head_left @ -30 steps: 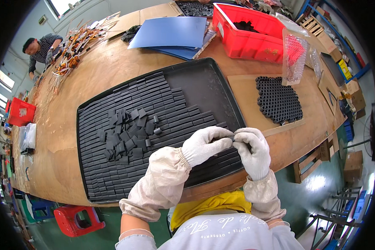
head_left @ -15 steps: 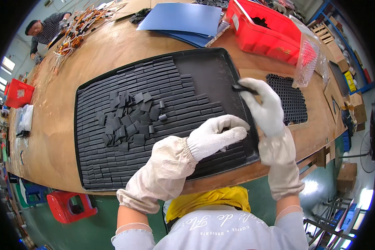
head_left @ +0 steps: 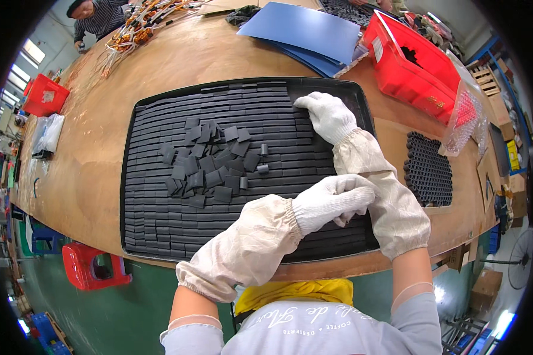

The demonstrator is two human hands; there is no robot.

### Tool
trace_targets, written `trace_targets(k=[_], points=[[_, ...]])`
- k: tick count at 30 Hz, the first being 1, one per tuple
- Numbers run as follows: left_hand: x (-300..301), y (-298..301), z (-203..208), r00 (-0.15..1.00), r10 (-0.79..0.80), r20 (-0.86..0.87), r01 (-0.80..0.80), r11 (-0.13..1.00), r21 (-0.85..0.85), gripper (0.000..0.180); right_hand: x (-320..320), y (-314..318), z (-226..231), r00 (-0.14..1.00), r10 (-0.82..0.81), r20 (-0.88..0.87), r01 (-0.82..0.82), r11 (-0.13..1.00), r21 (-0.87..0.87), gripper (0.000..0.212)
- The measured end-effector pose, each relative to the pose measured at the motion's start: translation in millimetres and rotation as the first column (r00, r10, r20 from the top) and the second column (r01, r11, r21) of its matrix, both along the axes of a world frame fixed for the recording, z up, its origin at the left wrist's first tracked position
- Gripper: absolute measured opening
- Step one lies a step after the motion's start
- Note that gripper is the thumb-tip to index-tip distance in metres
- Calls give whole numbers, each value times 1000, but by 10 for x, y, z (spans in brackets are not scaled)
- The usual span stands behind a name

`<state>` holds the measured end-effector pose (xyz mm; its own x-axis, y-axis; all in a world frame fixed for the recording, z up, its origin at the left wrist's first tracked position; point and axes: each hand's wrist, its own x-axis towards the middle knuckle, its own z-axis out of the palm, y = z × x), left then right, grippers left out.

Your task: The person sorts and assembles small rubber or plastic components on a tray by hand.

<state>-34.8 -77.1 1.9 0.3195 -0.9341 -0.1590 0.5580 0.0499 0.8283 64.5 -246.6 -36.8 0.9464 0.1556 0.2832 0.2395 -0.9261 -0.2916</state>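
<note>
A large black tray holds close rows of flat black rectangular pieces. On top of the rows lies a loose heap of similar black pieces, a few of them curled like short tubes. My right hand, in a white glove, reaches to the tray's far right part. Its fingertips are pinched at the end of a row; what they hold is hidden. My gloved left hand hovers over the near right part of the rows. Its fingers are curled together, and I cannot see what is inside them.
Blue sheets lie beyond the tray, beside a red bin. A black honeycomb-like mat is right of the tray, below some bubble wrap. Another person works at the far left. A red stool stands on the floor.
My right hand has moved left and away from me, from the tray's right rim to the row ends, bringing a dark piece along. My left hand stays curled near the tray's right side. The view has shifted.
</note>
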Motion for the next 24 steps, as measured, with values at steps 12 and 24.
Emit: trace_targets(k=[12, 24], points=[[1, -77, -34, 963, 145, -229, -150, 989, -4, 69, -925, -140, 727, 987, 72, 144, -127, 898, 421, 13], [-95, -123, -157, 979, 84, -184, -53, 984, 169, 86, -2073, 276, 502, 953, -135, 270, 86, 979, 187, 27]])
